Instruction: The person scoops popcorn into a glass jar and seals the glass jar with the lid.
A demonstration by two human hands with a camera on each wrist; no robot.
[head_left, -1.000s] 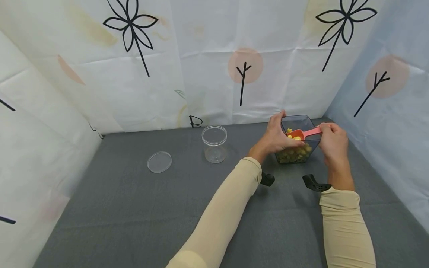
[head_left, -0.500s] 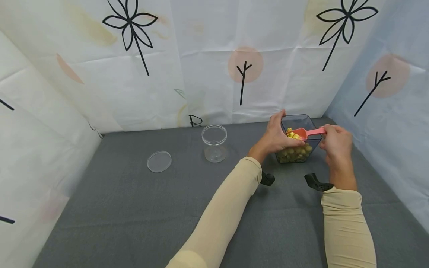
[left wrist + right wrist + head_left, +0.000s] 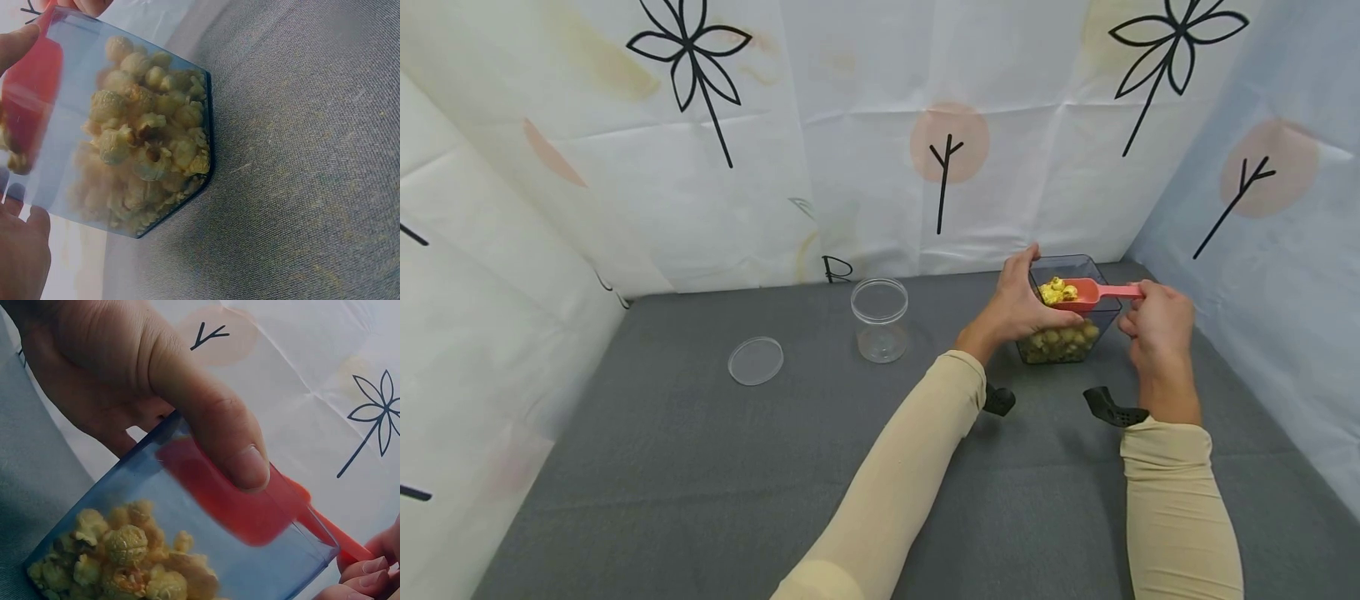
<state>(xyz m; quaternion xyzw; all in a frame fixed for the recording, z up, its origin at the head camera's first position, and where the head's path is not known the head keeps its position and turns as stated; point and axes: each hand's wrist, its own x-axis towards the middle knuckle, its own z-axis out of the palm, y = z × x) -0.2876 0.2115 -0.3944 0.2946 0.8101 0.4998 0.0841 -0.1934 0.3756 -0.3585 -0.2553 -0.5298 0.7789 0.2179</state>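
A clear, bluish plastic container [image 3: 1063, 265] stands at the right back of the table, partly filled with popcorn [image 3: 147, 134]. My left hand [image 3: 1021, 302] grips it from the left, thumb across the near side just under the rim. My right hand [image 3: 1161, 329] pinches the handle of a red-pink scoop [image 3: 1084, 293] from the right. The scoop's bowl is level in the container's mouth, heaped with yellow popcorn pieces. Through the clear wall in the right wrist view, the scoop's bowl [image 3: 231, 494] shows above the rest of the popcorn.
Left of the container stands a clear round jar [image 3: 880, 325]. Further left a clear round lid [image 3: 756, 361] lies flat on the grey tablecloth [image 3: 700, 483]. A printed white cloth wall [image 3: 850, 167] rises right behind the container, and another borders the right side.
The scoop has come up out of the popcorn, carrying a heap, and the right hand has shifted a little up and to the right. The left hand stays on the container.
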